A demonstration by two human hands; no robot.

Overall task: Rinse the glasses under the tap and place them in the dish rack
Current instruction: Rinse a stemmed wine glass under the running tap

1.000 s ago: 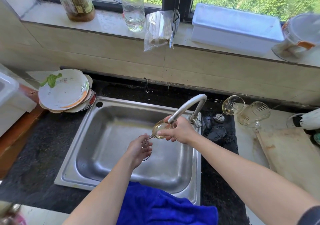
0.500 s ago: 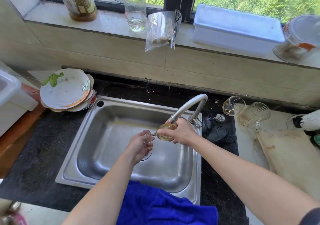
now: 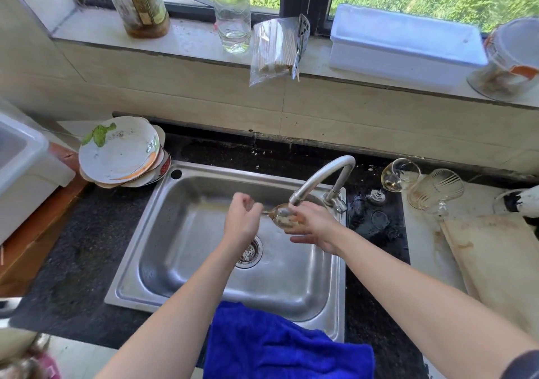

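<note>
A stemmed wine glass [image 3: 282,215] lies sideways right under the spout of the curved steel tap [image 3: 323,176], above the steel sink [image 3: 180,203]. My right hand [image 3: 313,227] cups its bowl from the right and below. My left hand [image 3: 243,218] pinches the stem end on the left. Two more glasses lie on their sides on the counter to the right: a wine glass [image 3: 399,174] and a ribbed glass [image 3: 436,190]. No dish rack is in view.
Dirty plates [image 3: 119,152] are stacked left of the sink. A white bin [image 3: 20,168] stands at the far left. A blue towel [image 3: 280,346] hangs over the sink's front edge. A wooden board [image 3: 493,256] lies at right. Bottles and a white box [image 3: 405,43] line the windowsill.
My left hand has risen and slid along the stem, uncovering the drain. The glass sits higher and closer to the spout, and my right hand has rolled under its bowl.
</note>
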